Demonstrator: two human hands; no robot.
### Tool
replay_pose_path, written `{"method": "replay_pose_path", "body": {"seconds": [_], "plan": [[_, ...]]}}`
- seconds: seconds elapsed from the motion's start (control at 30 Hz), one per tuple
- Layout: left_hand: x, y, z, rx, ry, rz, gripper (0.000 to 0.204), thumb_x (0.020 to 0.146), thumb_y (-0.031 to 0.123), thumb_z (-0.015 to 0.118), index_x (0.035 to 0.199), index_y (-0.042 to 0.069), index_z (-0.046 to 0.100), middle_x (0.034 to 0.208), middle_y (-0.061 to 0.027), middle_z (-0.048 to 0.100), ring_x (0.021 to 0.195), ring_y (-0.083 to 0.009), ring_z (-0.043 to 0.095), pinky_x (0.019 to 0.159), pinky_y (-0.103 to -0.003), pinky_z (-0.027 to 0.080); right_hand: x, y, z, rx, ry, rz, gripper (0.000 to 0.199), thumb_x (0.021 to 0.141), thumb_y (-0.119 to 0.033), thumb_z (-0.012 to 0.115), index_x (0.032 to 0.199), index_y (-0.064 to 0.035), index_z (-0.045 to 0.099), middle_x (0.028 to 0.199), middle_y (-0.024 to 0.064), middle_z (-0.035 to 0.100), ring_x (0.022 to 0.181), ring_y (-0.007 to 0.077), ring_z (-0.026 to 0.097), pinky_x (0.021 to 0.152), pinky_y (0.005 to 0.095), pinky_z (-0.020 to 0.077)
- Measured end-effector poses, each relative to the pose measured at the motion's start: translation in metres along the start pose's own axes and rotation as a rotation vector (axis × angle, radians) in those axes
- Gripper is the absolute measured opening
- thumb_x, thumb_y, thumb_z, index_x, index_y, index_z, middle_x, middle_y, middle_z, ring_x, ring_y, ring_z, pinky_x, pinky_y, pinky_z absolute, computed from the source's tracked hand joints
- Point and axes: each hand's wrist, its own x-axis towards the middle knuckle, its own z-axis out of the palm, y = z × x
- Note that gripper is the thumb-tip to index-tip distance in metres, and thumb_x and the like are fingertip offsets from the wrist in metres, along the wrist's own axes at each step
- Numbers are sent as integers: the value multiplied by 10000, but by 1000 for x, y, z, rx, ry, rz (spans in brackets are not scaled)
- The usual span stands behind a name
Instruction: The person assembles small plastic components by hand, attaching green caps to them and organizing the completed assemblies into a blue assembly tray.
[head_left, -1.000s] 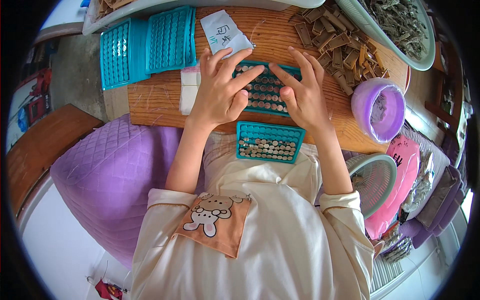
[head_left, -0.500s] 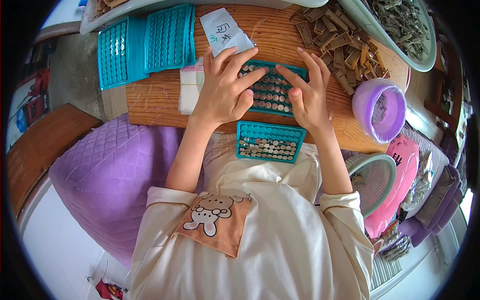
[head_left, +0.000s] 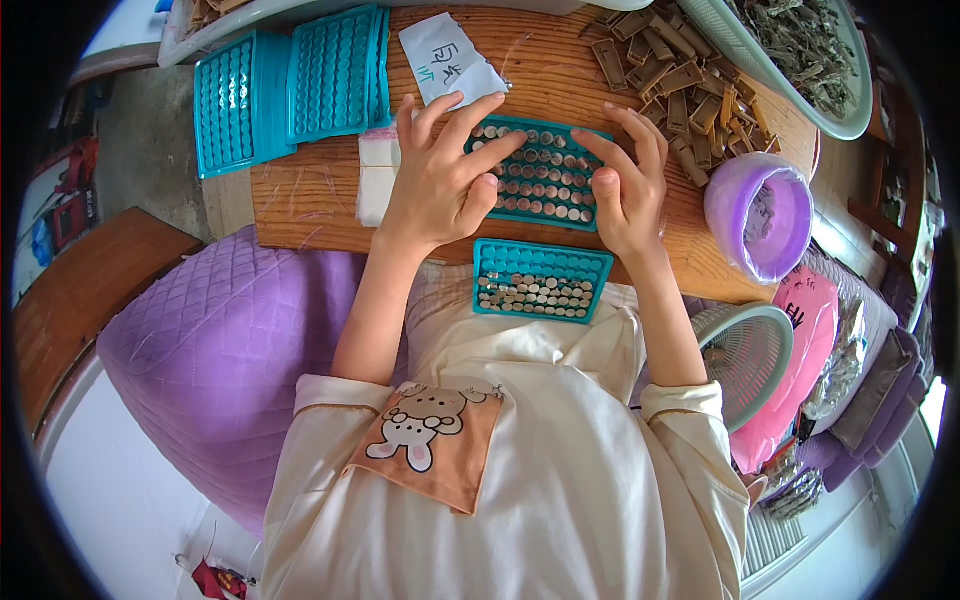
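Observation:
A teal tray (head_left: 548,222) lies on the wooden table, its round pockets filled with rows of small silvery discs (head_left: 541,190). Over its left part reaches my left hand (head_left: 441,180), fingers spread, the index fingertip at the discs of the upper rows. My right hand (head_left: 632,190) is at the tray's right edge, fingers stretched apart, its index fingertip at the upper right discs. Neither hand holds anything. Closer to my body, a second teal tray (head_left: 543,256) rests at the table edge and my lap, with loose discs gathered in its lower half.
Stacked teal trays (head_left: 330,80) and a handwritten paper slip (head_left: 448,60) lie at the far left. A pile of brown rectangular pieces (head_left: 690,90) spreads at the far right, beside a basket (head_left: 855,120) of greyish strips. A purple tub (head_left: 722,215) stands at the right edge.
My left hand has shifted slightly left and my right hand slightly right, showing more of the tray's discs. The trays stay nearly in place.

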Motion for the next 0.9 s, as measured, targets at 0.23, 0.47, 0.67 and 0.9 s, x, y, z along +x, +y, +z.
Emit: {"method": "replay_pose_path", "body": {"seconds": [0.23, 0.47, 0.67, 0.9], "plan": [[-5, 0, -6, -74, 51, -17, 506, 878, 370, 234, 1051, 157, 659, 1272, -87, 464, 1168, -317, 328, 1026, -500, 129, -3, -7, -4, -29, 113, -24, 167, 747, -63, 617, 910, -53, 655, 1058, 112, 560, 1023, 313, 489, 852, 380, 419], [-41, 27, -40, -254, 17, -142, 264, 781, 72, 507, 995, 102, 660, 962, -86, 583, 816, -243, 546, 737, -366, 452, -38, -52, -35, 56, -83, -11, 258, 653, 60, 644, 887, -48, 649, 905, 90, 568, 748, 224, 554, 615, 309, 465], [-76, 47, -31, -210, -76, -68, 321, 607, 42, 706, 920, 104, 670, 771, -9, 521, 636, -186, 517, 545, -297, 447, -74, -60, -35, 32, -174, 40, 286, 641, 51, 647, 907, -57, 640, 898, 77, 568, 734, 229, 551, 606, 314, 462], [-86, 49, -16, -105, -75, 21, 347, 566, 30, 657, 895, 135, 683, 756, 14, 523, 654, -152, 503, 565, -272, 457, -69, -64, -29, 37, -197, 23, 309, 614, 25, 660, 909, -63, 640, 893, 70, 567, 753, 238, 545, 648, 333, 461]]}}
